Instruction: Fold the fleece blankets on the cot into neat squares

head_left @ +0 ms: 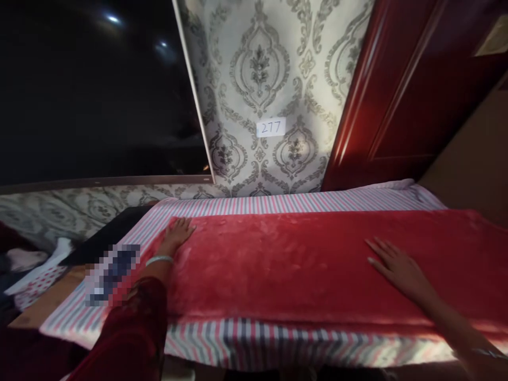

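A red plush blanket [278, 270] lies spread in a long folded rectangle over a striped cloth [254, 205]. My left hand [178, 235] rests on the blanket near its far left corner, palm down with the fingers stretched out. A pale bangle circles that wrist, below which a dark red sleeve begins. Further right, my right hand [395, 262] lies flat on the blanket with its fingers spread. Neither hand grips anything. Slight ripples mark the blanket's surface between the two hands.
A large dark television [99, 95] hangs at the upper left on patterned wallpaper, beside a paper label [271, 127] reading 277. A glossy red-brown door [381, 100] stands behind on the right. A blurred-out item [113, 275] lies on the striped cloth at left, near other fabrics [39, 286].
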### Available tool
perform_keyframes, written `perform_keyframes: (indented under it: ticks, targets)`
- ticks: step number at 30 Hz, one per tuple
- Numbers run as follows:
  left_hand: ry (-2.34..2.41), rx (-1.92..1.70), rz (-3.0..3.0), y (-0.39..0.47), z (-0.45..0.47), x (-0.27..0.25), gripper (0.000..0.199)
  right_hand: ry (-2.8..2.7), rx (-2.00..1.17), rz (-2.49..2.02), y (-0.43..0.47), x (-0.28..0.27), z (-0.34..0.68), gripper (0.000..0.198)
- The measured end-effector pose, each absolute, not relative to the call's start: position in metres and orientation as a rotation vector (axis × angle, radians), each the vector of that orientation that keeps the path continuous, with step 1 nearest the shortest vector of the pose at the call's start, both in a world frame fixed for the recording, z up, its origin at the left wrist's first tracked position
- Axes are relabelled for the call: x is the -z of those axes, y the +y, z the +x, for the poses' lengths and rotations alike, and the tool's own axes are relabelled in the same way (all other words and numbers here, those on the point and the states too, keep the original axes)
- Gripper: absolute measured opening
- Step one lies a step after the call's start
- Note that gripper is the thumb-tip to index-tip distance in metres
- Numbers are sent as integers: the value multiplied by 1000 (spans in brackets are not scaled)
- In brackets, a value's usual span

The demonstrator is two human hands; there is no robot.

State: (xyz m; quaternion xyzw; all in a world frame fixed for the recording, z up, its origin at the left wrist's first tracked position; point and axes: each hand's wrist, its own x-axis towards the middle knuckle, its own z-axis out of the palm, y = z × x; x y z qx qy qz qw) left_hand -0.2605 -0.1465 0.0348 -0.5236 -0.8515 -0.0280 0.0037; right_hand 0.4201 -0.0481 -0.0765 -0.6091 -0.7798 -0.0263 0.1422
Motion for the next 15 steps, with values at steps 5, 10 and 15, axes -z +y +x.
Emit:
perform_keyframes:
  ticks: [5, 10, 15]
  targets:
    - [-2663, 89, -1587, -146, -275, -17, 63, -2254, 73, -1759, -49, 74, 420, 68]
    - [-2644, 73, -1578, -145, -277, -17, 64, -2260, 113, -1769, -52, 72, 416, 64]
    - [-2743, 25, -1545, -133, -275, -36, 65, -2286, -30, -1784, -48, 52, 415, 62]
